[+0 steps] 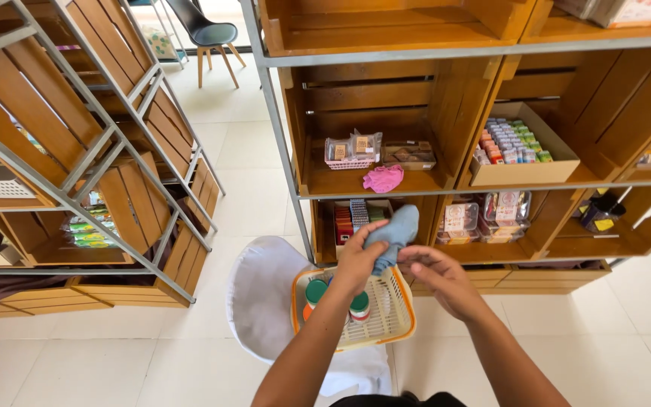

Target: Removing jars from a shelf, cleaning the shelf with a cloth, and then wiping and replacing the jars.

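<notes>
My left hand (357,260) is closed around the lower end of a soft blue cloth (395,231), thumb and fingers bunching the fabric. My right hand (437,273) is just beside it, fingertips pinched narrowly at the cloth's bottom edge; whether they actually grip fabric I cannot tell. The cloth stands roughly upright, its long axis tilted slightly, with the rounded, limp top pointing up and to the right toward the shelves. It hangs above a cream plastic basket (399,320) with an orange rim and a slotted lattice wall. Inside the basket lie small jars with green lids (316,290). The basket rests on a white moulded chair (265,301), smooth and curved. Behind stand shelves of orange-stained wooden crates (446,105) on grey metal frames. One crate holds a crumpled pink cloth (383,179); another holds a cardboard box (525,172) of small coloured packets.
</notes>
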